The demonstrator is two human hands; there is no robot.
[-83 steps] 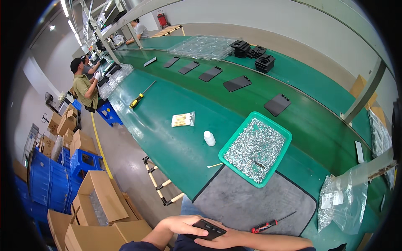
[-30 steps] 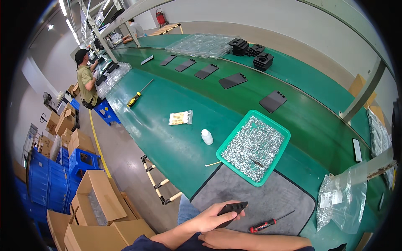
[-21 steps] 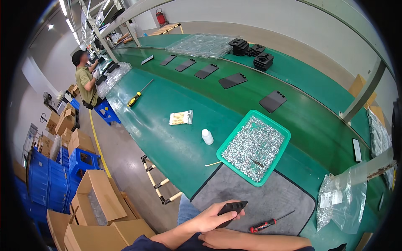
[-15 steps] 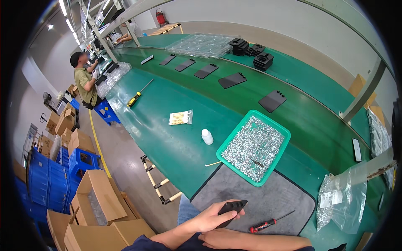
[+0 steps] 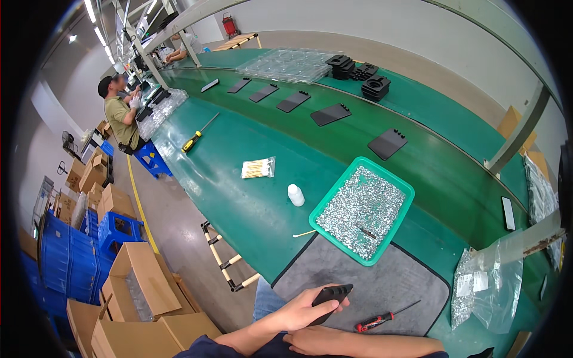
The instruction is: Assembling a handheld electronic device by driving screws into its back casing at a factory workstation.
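My left hand is closed around a black, slab-shaped device, thumb laid along its near side. The device is tilted above a grey cloth mat; its lower part is hidden by my fingers. Just below, my right hand rests near my left wrist and against my body, fingers loosely extended, nothing visible in it. To its right lies a red and black screwdriver on the mat. Beyond the device, a green tray full of small silvery screws overlaps the mat's far edge.
A white bottle, a bag of cotton swabs and a yellow screwdriver lie left on the green table. Black plates line the belt. A screw-filled plastic bag sits right. At far left, a person works.
The device has turned slightly in my left hand, so its end looks smoother. My right hand stays put. The person at far left has shifted left and raised their hands.
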